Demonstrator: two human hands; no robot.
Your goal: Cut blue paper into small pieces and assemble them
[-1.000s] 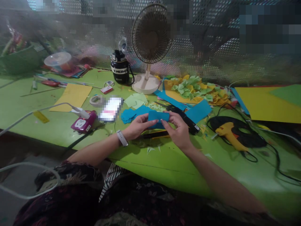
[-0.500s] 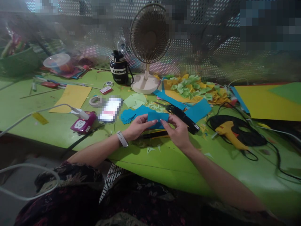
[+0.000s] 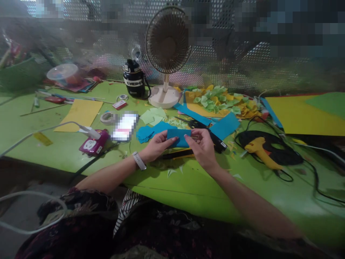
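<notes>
Between my two hands is a small piece of blue paper (image 3: 178,134), held above the front part of the green table (image 3: 183,187). My left hand (image 3: 156,146) pinches its left end, thumb on the near face. At the right end, my right hand (image 3: 203,149) grips the paper between thumb and fingers. Just beyond lie cut blue paper pieces (image 3: 147,132) and a wider blue strip (image 3: 226,126). A black tool with a long thin tip (image 3: 217,141) rests behind my right hand. Under the hands is a black and yellow tool (image 3: 178,154), partly covered.
A yellow glue gun (image 3: 260,151) lies on a black mat at the right. At the left are a phone (image 3: 125,126) and a purple power socket (image 3: 94,142) with cables. Behind stand a fan (image 3: 164,97), a black bottle (image 3: 134,84) and a heap of paper cutouts (image 3: 221,100).
The whole view has shifted slightly. Both hands keep hold of the blue paper in nearly the same place, and my right fingers have moved a little at its edge.
</notes>
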